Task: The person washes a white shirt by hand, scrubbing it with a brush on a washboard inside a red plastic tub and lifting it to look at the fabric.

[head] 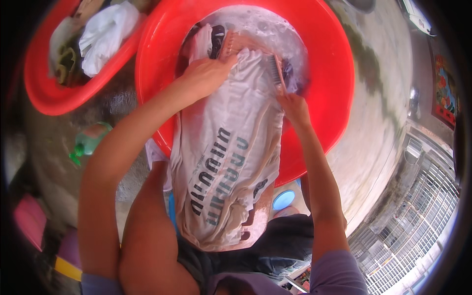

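Note:
A wet white garment with dark lettering (228, 158) lies spread over a pinkish washboard (260, 217), which slopes from my lap into a large red basin (328, 73). At the garment's far end, my left hand (210, 73) grips its bunched edge. My right hand (295, 107) is closed on the handle of a scrubbing brush (276, 72), whose bristles face the cloth at its right edge. Beyond both hands, soapy water (265, 22) with foam and darker clothes fills the basin's bottom.
At the upper left, a second red tub (84, 97) holds a white bundled cloth (107, 37) and darker items. A green bottle (90, 138) lies on the wet concrete floor beside my left arm. A blue round lid (283, 200) sits below the basin.

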